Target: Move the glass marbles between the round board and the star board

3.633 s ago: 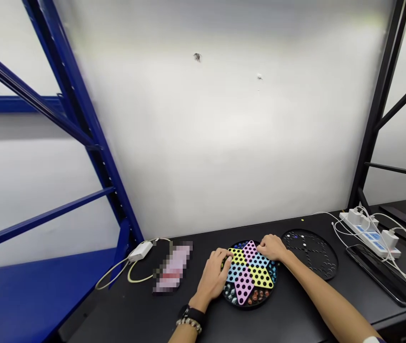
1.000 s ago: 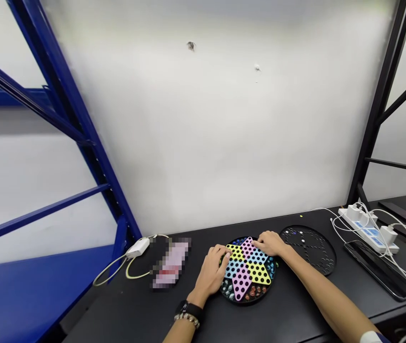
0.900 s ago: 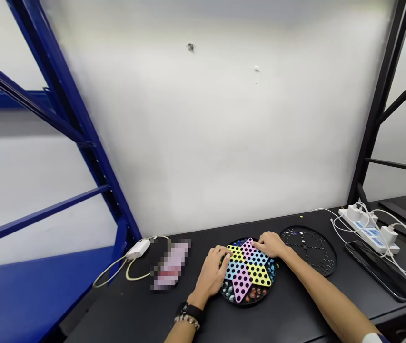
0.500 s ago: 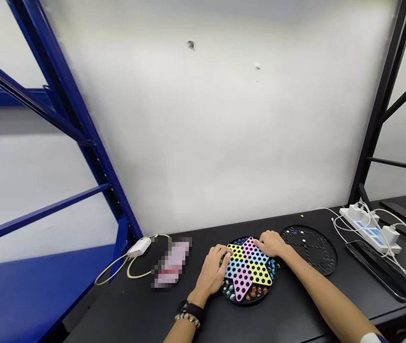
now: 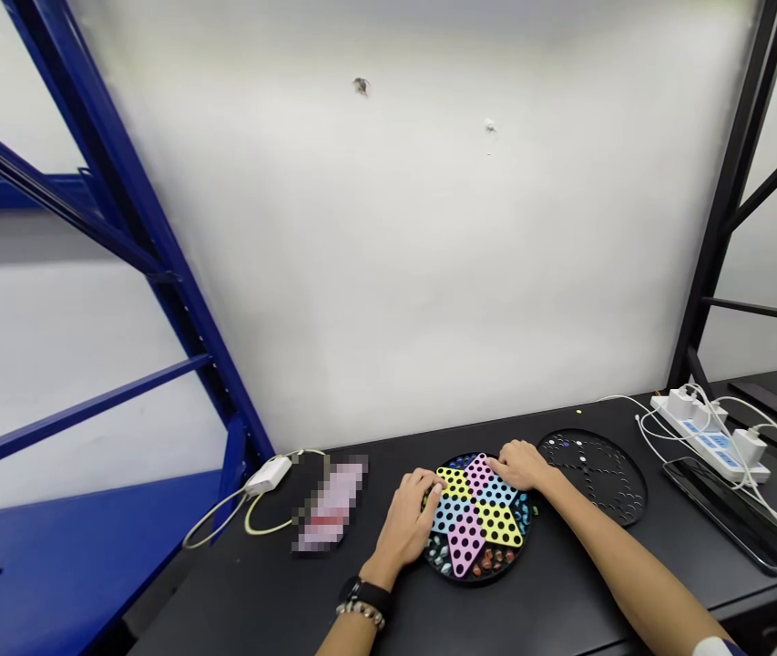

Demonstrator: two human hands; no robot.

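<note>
A round black Chinese checkers board [image 5: 475,580] lies on the table, with a star of pink, yellow and light blue points full of dark holes. Glassy marbles sit in the pockets around the star: orange-brown marbles [image 5: 493,559] at the front, whitish marbles [image 5: 437,550] at front left, teal ones at right. My left hand [image 5: 410,517], with a black watch and bead bracelet at its wrist, grips the left rim, thumb and fingers curled over it. At the back right rim my right hand [image 5: 523,466] holds the board with bent fingers. Its fingertips are partly hidden.
Right of the board lies a round black tray [image 5: 639,492] with small hollows and a few marbles. Farther right are a white power strip [image 5: 716,446] with plugs and cables, and a black phone-like slab [image 5: 730,515]. At left are a white adapter [image 5: 269,476] and a blurred pink packet [image 5: 333,501].
Both hands keep their places on the board. The view has shifted very slightly; nothing else has visibly moved.
</note>
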